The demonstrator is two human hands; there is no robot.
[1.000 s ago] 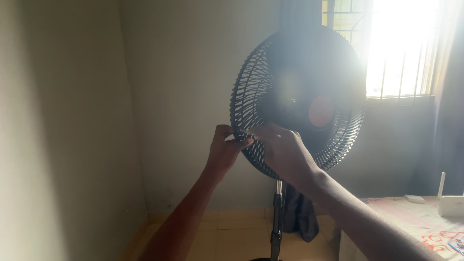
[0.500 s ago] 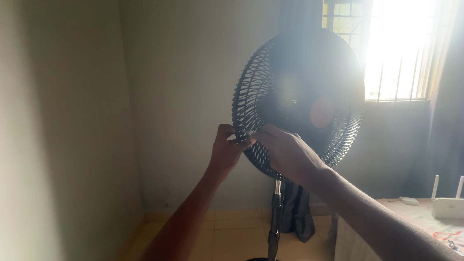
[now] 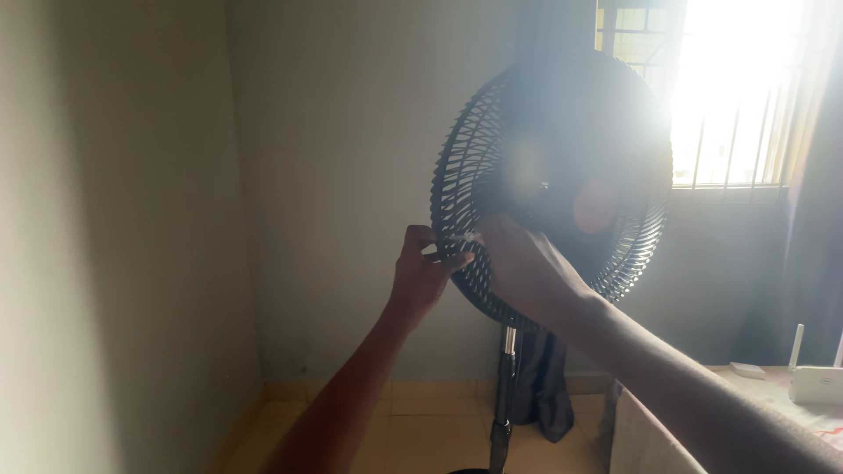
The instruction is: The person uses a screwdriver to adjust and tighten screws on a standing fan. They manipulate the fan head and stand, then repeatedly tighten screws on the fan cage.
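Observation:
A black standing fan (image 3: 549, 189) with a round wire grille and an orange centre badge stands on a pole (image 3: 504, 386) in front of me. Both my hands are at the grille's lower left rim. My left hand (image 3: 421, 274) pinches the rim edge from the outside. My right hand (image 3: 522, 263) lies against the front of the grille, fingertips meeting the left hand at a small pale clip or fastener (image 3: 468, 237). Strong backlight washes out the blades behind the grille.
A barred window (image 3: 729, 96) with a dark curtain is behind the fan. A table with a patterned cloth (image 3: 790, 412) carries a white router (image 3: 817, 377) at the right. Plain walls form a corner at the left; a dark bag hangs behind the pole.
Both hands stay at the same spot on the grille rim. The view has shifted slightly, with the fan sitting a little higher and further right.

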